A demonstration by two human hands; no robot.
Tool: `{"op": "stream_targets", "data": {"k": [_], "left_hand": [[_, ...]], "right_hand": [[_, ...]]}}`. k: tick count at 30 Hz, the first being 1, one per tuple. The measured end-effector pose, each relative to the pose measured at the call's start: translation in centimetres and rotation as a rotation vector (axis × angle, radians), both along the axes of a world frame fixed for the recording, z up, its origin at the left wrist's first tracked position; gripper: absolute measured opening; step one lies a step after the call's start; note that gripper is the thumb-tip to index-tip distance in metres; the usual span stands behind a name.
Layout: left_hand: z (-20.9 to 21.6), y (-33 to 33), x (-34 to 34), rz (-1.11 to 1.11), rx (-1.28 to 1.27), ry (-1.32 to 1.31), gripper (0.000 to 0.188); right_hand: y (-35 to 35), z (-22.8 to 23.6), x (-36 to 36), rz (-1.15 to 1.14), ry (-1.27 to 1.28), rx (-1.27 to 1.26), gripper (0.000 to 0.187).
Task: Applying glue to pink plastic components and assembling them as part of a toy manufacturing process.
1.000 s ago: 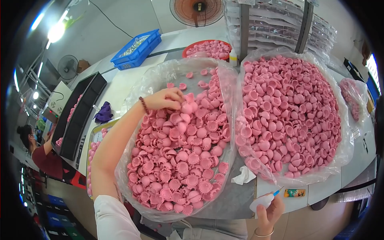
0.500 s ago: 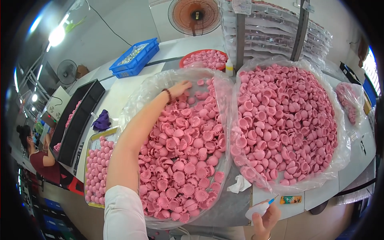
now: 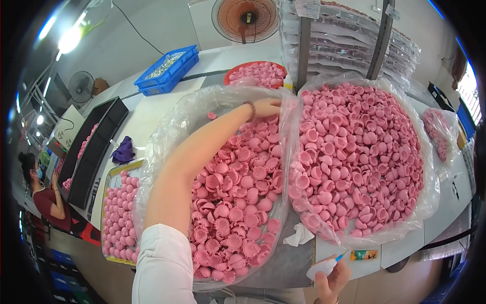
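Note:
My left hand (image 3: pixel 267 108) reaches across a clear plastic bag (image 3: pixel 169 115) spread open on the table. Its fingers are stretched out at the far right side of the bag, against the plastic and over pink plastic half-shells (image 3: pixel 235 210); I see nothing held in it. Down at the near edge of the table, my right hand (image 3: pixel 335 281) is closed around a small white squeeze bottle (image 3: pixel 320 269) with a blue tip and a thin needle nozzle. A second plastic bag (image 3: pixel 430 190) full of pink half-shells (image 3: pixel 359 152) lies to the right.
At left are a tray (image 3: pixel 105 218) of pink balls, a purple cloth (image 3: pixel 123 151) and a long black bin (image 3: pixel 109 121), where a co-worker (image 3: pixel 48 195) sits. Farther back stand a blue crate (image 3: pixel 167 76) and a red basin (image 3: pixel 228 81). Crumpled tissue (image 3: pixel 298 235) and an orange-green packet (image 3: pixel 364 255) lie near.
My left hand has moved right along the far part of the left bag, to its right side. My right hand still holds the squeeze bottle, in nearly the same place.

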State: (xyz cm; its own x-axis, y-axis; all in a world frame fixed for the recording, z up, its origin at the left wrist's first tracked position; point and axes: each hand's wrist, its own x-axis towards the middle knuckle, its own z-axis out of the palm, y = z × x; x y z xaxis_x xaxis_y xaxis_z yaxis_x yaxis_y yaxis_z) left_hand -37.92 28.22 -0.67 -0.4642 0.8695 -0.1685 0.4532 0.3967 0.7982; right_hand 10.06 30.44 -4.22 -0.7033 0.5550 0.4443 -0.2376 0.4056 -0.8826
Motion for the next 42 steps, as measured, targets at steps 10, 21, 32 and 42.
{"op": "stream_targets", "data": {"k": [10,21,32,42], "left_hand": [[4.9,-10.9,7.2,-0.452,0.108,0.66,0.015],[7.7,-20.2,10.9,-0.242,0.234,0.235,0.039],[-3.8,-10.2,-7.6,0.501,-0.091,0.226,0.039],[1.9,1.9,1.6,0.135,0.006,-0.297,0.049]], "right_hand": [[0.2,-1.2,0.4,0.026,-0.021,-0.044,0.032],[0.4,-1.5,0.3,0.022,0.035,-0.027,0.033],[0.6,-2.0,0.5,0.038,0.066,0.015,0.035],[0.9,-2.0,0.6,0.016,0.021,0.035,0.036]]}}
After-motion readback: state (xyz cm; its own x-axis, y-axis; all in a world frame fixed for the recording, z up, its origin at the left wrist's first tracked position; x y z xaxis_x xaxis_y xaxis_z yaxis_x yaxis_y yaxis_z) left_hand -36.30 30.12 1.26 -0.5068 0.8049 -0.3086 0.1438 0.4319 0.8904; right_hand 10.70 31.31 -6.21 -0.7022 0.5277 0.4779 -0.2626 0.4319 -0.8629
